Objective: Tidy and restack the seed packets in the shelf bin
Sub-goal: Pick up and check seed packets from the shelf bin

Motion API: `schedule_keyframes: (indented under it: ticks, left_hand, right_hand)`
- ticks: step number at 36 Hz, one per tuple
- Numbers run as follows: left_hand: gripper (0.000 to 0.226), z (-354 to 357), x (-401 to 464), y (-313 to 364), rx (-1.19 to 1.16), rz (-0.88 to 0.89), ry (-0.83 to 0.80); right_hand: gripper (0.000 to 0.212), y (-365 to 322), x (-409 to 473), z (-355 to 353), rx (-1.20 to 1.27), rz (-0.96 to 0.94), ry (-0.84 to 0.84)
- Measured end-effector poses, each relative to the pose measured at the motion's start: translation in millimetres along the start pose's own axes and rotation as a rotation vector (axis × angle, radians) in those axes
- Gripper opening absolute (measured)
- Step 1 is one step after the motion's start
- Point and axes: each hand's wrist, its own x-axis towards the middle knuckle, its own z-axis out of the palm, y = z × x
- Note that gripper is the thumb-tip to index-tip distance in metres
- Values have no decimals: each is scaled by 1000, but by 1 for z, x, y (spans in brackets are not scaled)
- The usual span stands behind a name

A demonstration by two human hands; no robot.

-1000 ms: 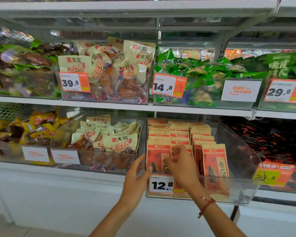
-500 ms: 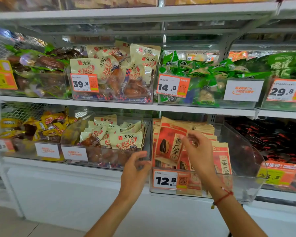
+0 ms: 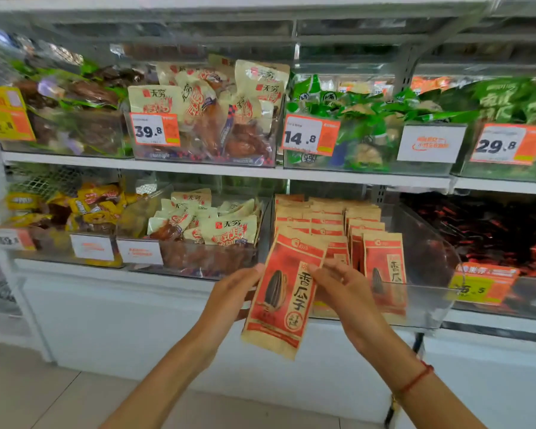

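Observation:
A red and kraft-brown seed packet with a sunflower seed picture hangs tilted in front of the clear shelf bin, outside it. My left hand grips its left edge and my right hand pinches its right edge. Inside the bin stand several more seed packets in upright rows, and one front packet leans against the bin's clear front wall at the right.
A bin of beige snack packs sits directly left, a bin of dark red packs directly right. The upper shelf carries bins with price tags 39.8, 14.8 and 29.8. White cabinet panels and tiled floor lie below.
My right hand lifted one packet out of the bin and brought it down in front. My left hand left the bin's front wall and took the packet's left edge.

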Motion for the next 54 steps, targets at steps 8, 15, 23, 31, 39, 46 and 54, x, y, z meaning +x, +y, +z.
schedule_keyframes:
  ticks: [8, 15, 23, 31, 39, 46, 54]
  left_hand:
    - [24, 0, -13, -18, 76, -45, -7]
    - [17, -4, -13, -20, 75, -53, -6]
    - [18, -5, -13, -22, 85, -31, 15]
    - [26, -2, -10, -23, -108, -89, 108]
    - [25, -3, -8, -24, -159, -105, 130]
    - [23, -1, -5, -20, 11, 43, 208]
    - [80, 2, -10, -15, 118, -118, 59]
  right_hand:
    - [22, 14, -3, -3, -98, 53, -5]
    - [7, 11, -5, -3, -222, -90, 20]
    - [13, 14, -4, -8, -173, -4, -31]
    - [32, 11, -12, -7, -350, 113, -333]
    - [34, 10, -17, -6, -241, 52, -296]
    - [35, 12, -19, 2, -375, -10, -254]
    - [47, 11, -30, 8, -524, -66, -393]
